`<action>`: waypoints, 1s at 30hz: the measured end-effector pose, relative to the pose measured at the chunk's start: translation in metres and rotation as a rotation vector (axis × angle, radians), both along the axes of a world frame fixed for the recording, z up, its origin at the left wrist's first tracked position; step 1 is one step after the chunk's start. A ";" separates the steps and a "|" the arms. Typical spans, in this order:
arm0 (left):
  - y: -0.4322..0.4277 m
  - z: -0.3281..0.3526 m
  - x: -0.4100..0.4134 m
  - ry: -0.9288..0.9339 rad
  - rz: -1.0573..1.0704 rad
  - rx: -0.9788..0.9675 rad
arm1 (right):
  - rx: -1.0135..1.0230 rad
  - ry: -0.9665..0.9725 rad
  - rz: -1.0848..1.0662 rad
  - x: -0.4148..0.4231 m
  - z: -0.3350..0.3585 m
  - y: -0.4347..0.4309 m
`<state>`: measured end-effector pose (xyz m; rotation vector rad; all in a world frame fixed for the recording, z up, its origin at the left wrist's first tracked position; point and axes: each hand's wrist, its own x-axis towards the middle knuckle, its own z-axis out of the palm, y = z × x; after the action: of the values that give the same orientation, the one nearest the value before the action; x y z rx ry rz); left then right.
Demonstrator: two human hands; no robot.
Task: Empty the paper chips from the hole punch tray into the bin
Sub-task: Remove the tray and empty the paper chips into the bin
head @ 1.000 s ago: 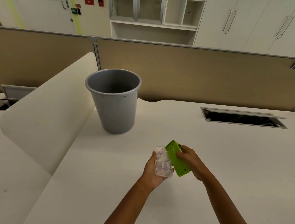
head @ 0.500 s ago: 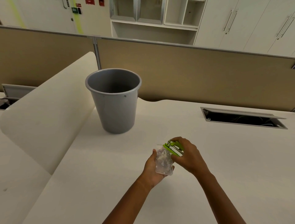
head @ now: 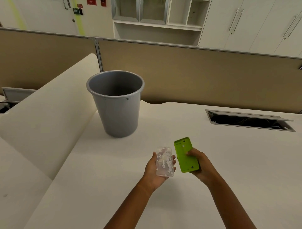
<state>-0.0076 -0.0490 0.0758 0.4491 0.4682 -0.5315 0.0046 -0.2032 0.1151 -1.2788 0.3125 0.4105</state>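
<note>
Clear tray (head: 164,161) of chips in left hand (head: 156,170), green punch (head: 186,155) gripped in right hand (head: 200,163)

No readable text anywhere. Red signs (head: 91,2) and a green-and-dark plate (head: 78,11) sit on the far wall by the door, but lettering is too blurred to make out (colour blocks only). Green hole punch (head: 186,155) shows a plain underside, no brand or numbers legible. Clear tray (head: 164,161) and grey bin (head: 118,111) carry no visible label.
</note>
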 end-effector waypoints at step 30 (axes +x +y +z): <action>-0.006 -0.010 -0.002 -0.034 -0.057 0.045 | -0.032 0.108 0.162 0.009 -0.011 -0.006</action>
<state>-0.0095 -0.0554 0.0654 0.5148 0.4359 -0.5682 0.0141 -0.2090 0.1037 -1.3207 0.3087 0.6163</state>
